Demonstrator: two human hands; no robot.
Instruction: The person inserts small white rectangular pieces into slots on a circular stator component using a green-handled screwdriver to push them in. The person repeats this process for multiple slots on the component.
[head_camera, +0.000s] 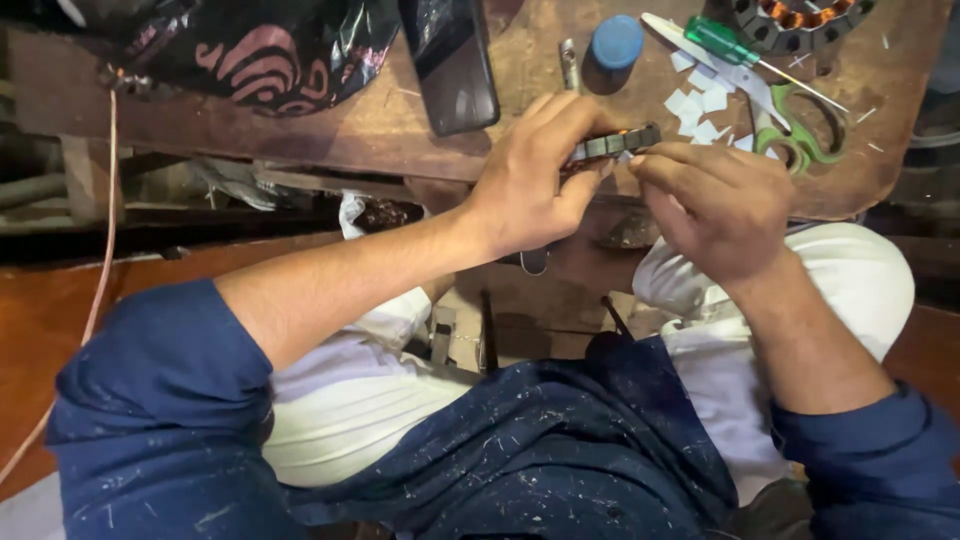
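Dark, ring-shaped laminated metal stator core (618, 144) sits edge-on between both hands, just over the near edge of the worn brown wooden workbench (420, 130), close to the middle of the view. Only a short arc of its slotted rim shows; the rest is hidden behind fingers.

Left hand (530, 180) is curled closed around the ring from the nine o'clock side, thumb under and fingers (565, 115) laid over the top. Right hand (715, 195) is closed in a pinch at the ring's three o'clock end, fingertips pressed against the rim; whether it also nips a small slip of paper there cannot be told.

By my judgement the core is stiff, fairly heavy for its size, and sharp along its slot edges, so a grip on the smooth outer rim suits it better than one on the teeth.

At one o'clock from the hands lie small white paper cut-outs (700, 110), green-handled scissors (800, 125) and a green-handled screwdriver (730, 42). A blue round cap (617, 42) stands at twelve o'clock, a dark phone (455, 65) at eleven, and a second stator with copper windings (800, 20) near the top edge.
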